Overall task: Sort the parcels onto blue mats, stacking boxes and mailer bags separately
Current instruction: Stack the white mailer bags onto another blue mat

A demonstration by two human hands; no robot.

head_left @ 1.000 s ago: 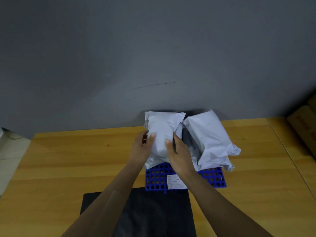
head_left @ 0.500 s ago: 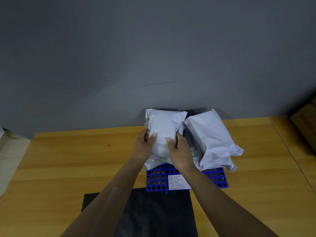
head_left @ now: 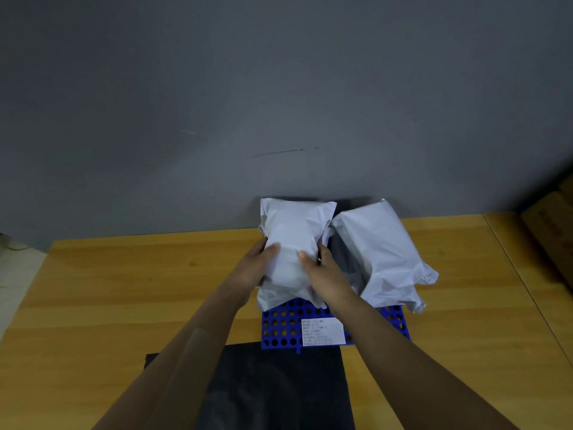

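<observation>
White plastic mailer bag [head_left: 291,243], plump and creased, clasped from both sides over the far left part of the blue mat [head_left: 279,328]. Left hand [head_left: 252,268] curled round its left edge, thumb laid on the front face; right hand [head_left: 327,274] curled round its right edge, thumb likewise on the front. Near end of the bag just above the mat's round holes; resting or lifted, cannot tell. Just right of it, a second white mailer bag [head_left: 383,252], lying tilted over the mat's right side, its near corner hanging past the mat's right edge. Between the two, a dark grey bag [head_left: 345,259], mostly hidden. White printed label [head_left: 322,332] flat on the near part of the mat, text too small to read. Near of the mat, up against its near edge, a black bag [head_left: 273,386] flat on the wooden table [head_left: 124,290]. Grey wall [head_left: 279,103] behind the table's far edge. Brown cardboard boxes [head_left: 548,231] at the far right.
</observation>
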